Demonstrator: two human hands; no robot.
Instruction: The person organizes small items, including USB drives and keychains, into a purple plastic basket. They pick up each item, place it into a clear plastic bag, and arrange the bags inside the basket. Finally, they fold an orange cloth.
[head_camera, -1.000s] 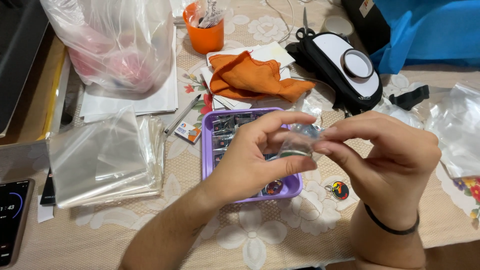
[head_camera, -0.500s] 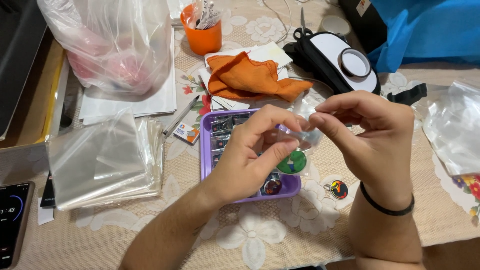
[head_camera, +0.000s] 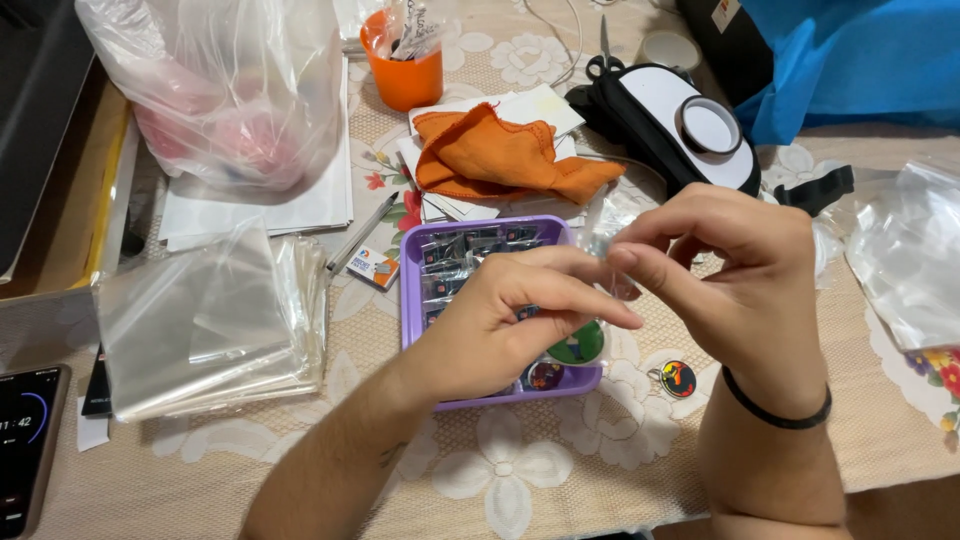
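Right now your left hand (head_camera: 500, 325) and right hand (head_camera: 735, 290) meet above the purple tray (head_camera: 412, 310), fingertips pinched together on a small clear bag (head_camera: 612, 232) that shows only as a glint of plastic between and above your fingers. Both hands grasp it; what the bag holds is hidden. A green round badge (head_camera: 580, 345) peeks out under your left fingers, over the tray's right end, and a darker badge (head_camera: 545, 376) lies in the tray's near corner. Another round badge (head_camera: 678, 379) sits on the tablecloth just right of the tray, beside your right wrist. Left of the tray lies a stack of clear sleeves (head_camera: 205, 325). Behind the tray an orange cloth (head_camera: 500, 155) rests on some cards, with an orange cup (head_camera: 403, 65) farther back.
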